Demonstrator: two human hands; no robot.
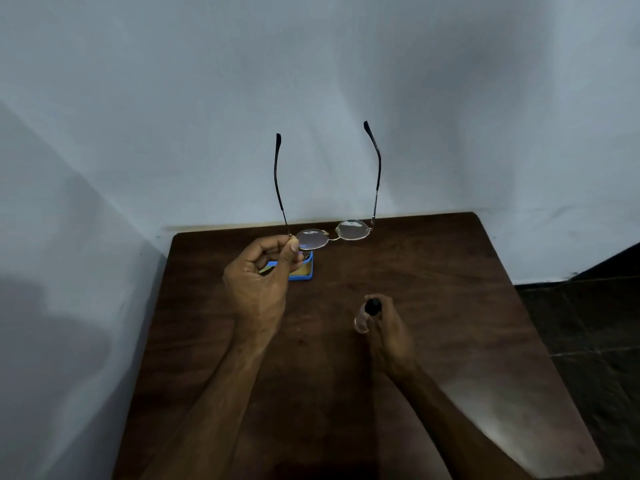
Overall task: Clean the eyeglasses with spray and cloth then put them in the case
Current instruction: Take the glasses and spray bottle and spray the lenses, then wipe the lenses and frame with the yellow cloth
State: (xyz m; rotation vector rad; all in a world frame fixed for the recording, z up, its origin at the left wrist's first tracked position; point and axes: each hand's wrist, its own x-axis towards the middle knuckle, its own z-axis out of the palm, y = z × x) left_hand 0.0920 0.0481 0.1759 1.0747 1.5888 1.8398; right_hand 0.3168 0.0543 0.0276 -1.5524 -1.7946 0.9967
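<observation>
My left hand pinches the left hinge corner of the eyeglasses and holds them above the table, lenses toward me. Both temple arms are unfolded and stick up toward the wall. The frame is thin metal with round lenses and black temple tips. My right hand is closed around a small clear spray bottle with a black cap, held low over the table, below and to the right of the glasses. A blue case with a yellow inside lies on the table, partly hidden behind my left hand.
The dark wooden table stands in a corner against pale blue-grey walls. Its right edge borders a dark tiled floor. No cloth is in view.
</observation>
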